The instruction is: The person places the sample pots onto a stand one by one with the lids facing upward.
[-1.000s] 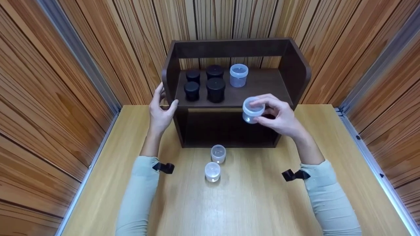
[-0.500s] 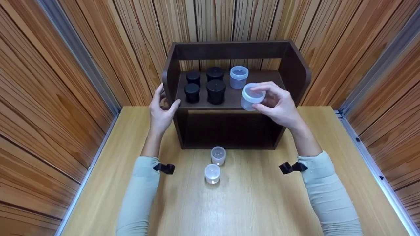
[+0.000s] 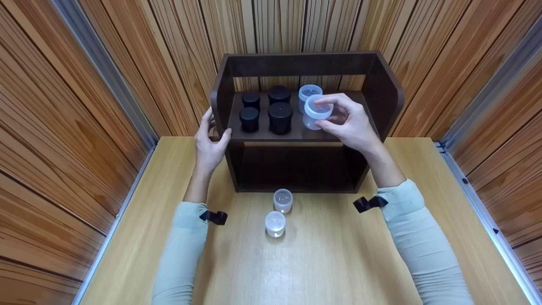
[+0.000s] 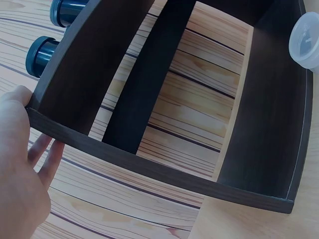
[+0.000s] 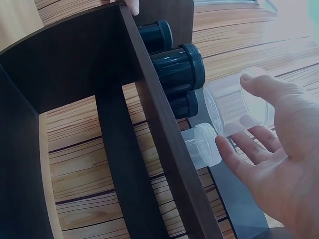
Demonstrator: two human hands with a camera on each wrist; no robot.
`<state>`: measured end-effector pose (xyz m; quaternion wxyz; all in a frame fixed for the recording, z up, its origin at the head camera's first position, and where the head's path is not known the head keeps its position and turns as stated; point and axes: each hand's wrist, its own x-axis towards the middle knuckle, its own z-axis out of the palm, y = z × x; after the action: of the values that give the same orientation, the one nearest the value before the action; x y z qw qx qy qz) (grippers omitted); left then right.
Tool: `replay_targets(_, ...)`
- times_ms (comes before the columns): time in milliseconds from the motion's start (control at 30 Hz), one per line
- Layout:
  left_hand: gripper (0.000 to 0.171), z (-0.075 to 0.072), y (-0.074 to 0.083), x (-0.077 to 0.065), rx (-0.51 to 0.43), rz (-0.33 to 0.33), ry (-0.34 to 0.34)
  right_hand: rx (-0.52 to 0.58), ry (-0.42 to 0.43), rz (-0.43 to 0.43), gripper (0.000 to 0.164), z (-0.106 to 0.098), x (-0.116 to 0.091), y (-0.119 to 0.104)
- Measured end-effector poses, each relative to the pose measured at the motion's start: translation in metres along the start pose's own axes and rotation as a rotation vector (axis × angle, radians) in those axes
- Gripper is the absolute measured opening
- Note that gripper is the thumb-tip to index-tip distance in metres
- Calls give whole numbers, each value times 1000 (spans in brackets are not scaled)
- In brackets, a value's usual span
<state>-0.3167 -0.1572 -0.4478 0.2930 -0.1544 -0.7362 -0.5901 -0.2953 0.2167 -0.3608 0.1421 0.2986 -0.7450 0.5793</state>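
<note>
My right hand (image 3: 348, 120) pinches a clear lidded jar (image 3: 313, 115) between thumb and fingers, upright over the right part of the upper shelf. In the head view it overlaps another clear jar (image 3: 310, 91) standing farther back. The right wrist view shows the held jar (image 5: 234, 105) close above the shelf, near the standing jar (image 5: 202, 145). My left hand (image 3: 210, 144) grips the left side panel of the dark brown two-tier shelf (image 3: 292, 136), thumb on its front edge and fingers behind. Black jars stand in two rows on the upper shelf, among them a large front one (image 3: 280, 118).
Two small clear jars (image 3: 283, 201) (image 3: 275, 223) stand on the wooden table (image 3: 322, 262) in front of the shelf. Wood-patterned walls (image 3: 279, 25) rise behind and at both sides. Metal rails (image 3: 487, 220) run along the table's sides.
My right hand has raised the clear jar from in front of the shelf edge, then carried it back and slightly left over the upper shelf. The left hand keeps its place on the side panel.
</note>
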Motion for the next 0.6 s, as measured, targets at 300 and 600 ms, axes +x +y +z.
replay_targets(300,69,0,1,-2,-6,-27,-2,-10,-17,64,43,5,3,13)
replay_targets(600,68,1,3,-2,-4,-29,2,-8,-21,114,42,6,2,21)
